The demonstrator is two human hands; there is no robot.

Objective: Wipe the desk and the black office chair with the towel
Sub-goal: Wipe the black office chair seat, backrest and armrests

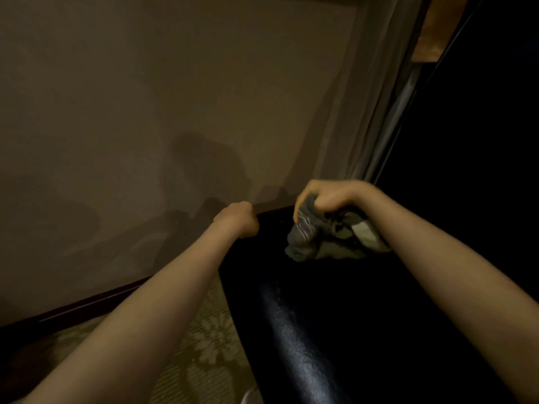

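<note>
The right hand (329,196) clutches the bunched grey striped towel (306,237) and presses it onto the black glossy leather office chair (291,316) just inside its far edge, likely mid-wipe. The left hand (237,218) curls over the chair's far left corner, apparently to steady it against the push. Toward the near edge the leather lies bare, leaving room for long strokes. The sheer curtain (364,112) hangs close beyond the far edge. No desk is discernible.
</note>
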